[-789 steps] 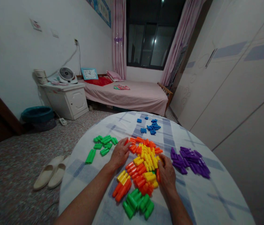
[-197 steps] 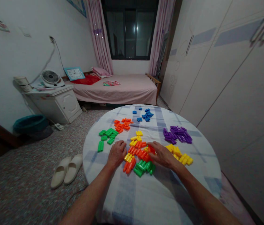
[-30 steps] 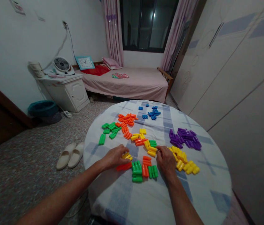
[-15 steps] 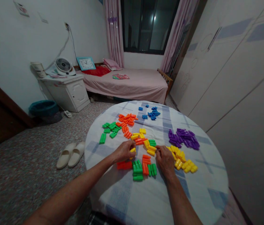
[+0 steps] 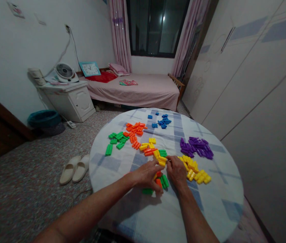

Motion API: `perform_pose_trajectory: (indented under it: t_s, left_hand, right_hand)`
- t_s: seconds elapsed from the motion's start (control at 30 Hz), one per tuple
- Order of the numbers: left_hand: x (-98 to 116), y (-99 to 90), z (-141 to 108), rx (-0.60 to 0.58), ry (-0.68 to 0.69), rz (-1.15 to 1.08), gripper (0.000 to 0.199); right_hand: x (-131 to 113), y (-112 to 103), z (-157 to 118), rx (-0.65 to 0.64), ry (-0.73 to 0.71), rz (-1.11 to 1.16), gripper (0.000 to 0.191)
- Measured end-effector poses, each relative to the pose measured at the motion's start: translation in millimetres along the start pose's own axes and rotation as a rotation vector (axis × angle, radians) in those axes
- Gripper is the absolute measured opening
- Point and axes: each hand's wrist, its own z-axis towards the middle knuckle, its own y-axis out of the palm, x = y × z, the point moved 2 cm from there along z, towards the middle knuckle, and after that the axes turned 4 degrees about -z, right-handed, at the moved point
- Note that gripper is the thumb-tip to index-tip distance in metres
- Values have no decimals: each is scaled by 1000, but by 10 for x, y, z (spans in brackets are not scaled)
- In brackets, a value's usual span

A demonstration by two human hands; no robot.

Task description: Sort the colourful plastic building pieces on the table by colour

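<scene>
On the round table covered with a white and blue checked cloth (image 5: pixel 209 209), small rounded plastic pegs lie sorted by colour. Going from the left: a loose group of green pegs (image 5: pixel 115 140), then a heap of orange pegs (image 5: pixel 134 130) just beside it, with small blue pegs (image 5: pixel 162 122) at the far edge.

The left hand (image 5: pixel 146 175) lies palm down over a small mixed cluster of green, orange and red pegs (image 5: pixel 162 181) near the table's middle. Its fingers are spread loosely and curl over the pegs; whether it grips any cannot be told. The forearm runs in from the lower left. The visible pegs of that cluster lie flat, their long axes pointing roughly away from the person.

Just beyond the fingertips lie a few yellow pegs (image 5: pixel 161 160), lying crosswise, their long axes running left to right.

The right hand (image 5: pixel 176 171) rests close beside the left, palm down, fingers bent, thumb and forefinger pinched at one yellow peg. Its forearm comes straight up from below.

Right of it stretches a row of yellow pegs (image 5: pixel 196 172), and farther back a pile of purple pegs (image 5: pixel 196 147).
</scene>
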Motion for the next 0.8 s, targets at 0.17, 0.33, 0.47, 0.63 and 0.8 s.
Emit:
perform_pose_trajectory:
  t_s: [0.17, 0.33, 0.47, 0.63, 0.8]
  left_hand:
    - [-27, -15, 48, 59, -40, 32, 53]
    - [-89, 76, 1, 53, -124, 103, 65]
    - [-122, 141, -6, 66, -185, 181, 63]
    - [-122, 141, 98, 114, -203, 161, 49]
    - [-195, 172, 173, 175, -175, 20, 38]
  right_hand:
    - [-14, -6, -2, -2, 11, -11, 22]
    - [-25, -9, -2, -12, 16, -9, 21]
    - [-23, -6, -1, -12, 19, -7, 21]
    - [-24, -9, 1, -15, 12, -21, 20]
    - [-11, 0, -2, -15, 11, -22, 20]
